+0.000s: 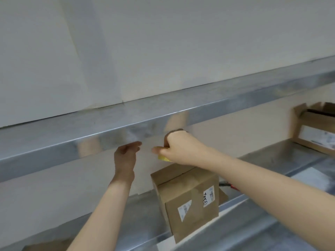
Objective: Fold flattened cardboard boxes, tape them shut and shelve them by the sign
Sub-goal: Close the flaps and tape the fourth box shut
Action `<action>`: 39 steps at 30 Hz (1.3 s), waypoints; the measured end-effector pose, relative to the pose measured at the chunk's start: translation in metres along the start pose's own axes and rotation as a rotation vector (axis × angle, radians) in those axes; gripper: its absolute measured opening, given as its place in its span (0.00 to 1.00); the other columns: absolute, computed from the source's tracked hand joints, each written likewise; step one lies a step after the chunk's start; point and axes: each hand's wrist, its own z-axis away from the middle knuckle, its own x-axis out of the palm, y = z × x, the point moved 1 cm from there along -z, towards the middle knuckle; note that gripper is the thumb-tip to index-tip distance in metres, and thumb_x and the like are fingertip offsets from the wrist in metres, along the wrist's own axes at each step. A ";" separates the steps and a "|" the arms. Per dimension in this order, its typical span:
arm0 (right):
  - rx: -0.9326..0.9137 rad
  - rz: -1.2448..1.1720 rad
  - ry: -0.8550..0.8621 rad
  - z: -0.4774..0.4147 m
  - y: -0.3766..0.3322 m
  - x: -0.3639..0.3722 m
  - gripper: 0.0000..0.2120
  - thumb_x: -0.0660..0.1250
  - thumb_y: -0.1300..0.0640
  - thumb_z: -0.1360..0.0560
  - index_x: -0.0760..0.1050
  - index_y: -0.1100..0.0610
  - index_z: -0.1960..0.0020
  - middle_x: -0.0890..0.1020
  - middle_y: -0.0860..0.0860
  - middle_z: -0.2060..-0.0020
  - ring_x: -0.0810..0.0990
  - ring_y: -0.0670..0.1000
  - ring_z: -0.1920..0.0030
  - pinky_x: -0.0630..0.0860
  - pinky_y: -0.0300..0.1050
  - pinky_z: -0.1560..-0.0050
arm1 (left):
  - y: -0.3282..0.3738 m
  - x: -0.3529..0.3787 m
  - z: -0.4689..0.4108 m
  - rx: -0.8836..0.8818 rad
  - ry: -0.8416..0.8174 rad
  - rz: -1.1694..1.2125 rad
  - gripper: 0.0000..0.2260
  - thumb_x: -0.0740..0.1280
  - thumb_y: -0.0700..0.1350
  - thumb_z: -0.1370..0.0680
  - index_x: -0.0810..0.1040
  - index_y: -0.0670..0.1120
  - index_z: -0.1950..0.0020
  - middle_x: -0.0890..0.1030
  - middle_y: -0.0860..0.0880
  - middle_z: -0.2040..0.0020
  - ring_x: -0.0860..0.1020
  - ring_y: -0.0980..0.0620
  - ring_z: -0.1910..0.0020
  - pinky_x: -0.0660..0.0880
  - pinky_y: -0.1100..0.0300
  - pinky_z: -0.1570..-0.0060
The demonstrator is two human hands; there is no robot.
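Right hand [178, 147] is gripping a tape roll [176, 132] above the cardboard box [188, 198] at lower centre; left hand's [126, 153] grip is too blurred to tell. Neither is steadying the box, so tape risks landing skewed.

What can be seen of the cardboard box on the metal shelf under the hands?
The brown cardboard box has top flaps closed along a seam. It stands on the metal shelf, one corner toward the camera. One face bears a torn white label, another a label with black handwriting. The right hand, gripping a tape roll, is above it; contact is unclear.
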 end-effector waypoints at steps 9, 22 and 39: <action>0.378 -0.047 -0.179 0.046 -0.030 0.022 0.20 0.67 0.44 0.30 0.68 0.57 0.72 0.72 0.51 0.75 0.71 0.53 0.72 0.67 0.42 0.69 | -0.043 -0.008 0.018 0.014 -0.229 0.044 0.02 0.66 0.38 0.22 0.79 0.43 0.53 0.83 0.56 0.53 0.78 0.68 0.58 0.71 0.75 0.58; 0.596 0.132 -0.244 0.090 -0.062 0.052 0.25 0.60 0.34 0.27 0.69 0.54 0.70 0.74 0.49 0.82 0.74 0.46 0.71 0.70 0.41 0.63 | -0.074 -0.028 0.015 -0.039 -0.231 0.173 0.05 0.68 0.38 0.23 0.77 0.44 0.59 0.82 0.50 0.56 0.79 0.60 0.56 0.72 0.75 0.61; 0.823 -0.002 -0.305 0.104 -0.041 0.098 0.24 0.55 0.35 0.24 0.69 0.54 0.66 0.78 0.50 0.76 0.80 0.52 0.54 0.75 0.47 0.44 | -0.123 -0.020 0.009 -0.193 -0.325 0.042 0.06 0.63 0.42 0.19 0.73 0.47 0.57 0.81 0.46 0.56 0.79 0.48 0.55 0.75 0.55 0.49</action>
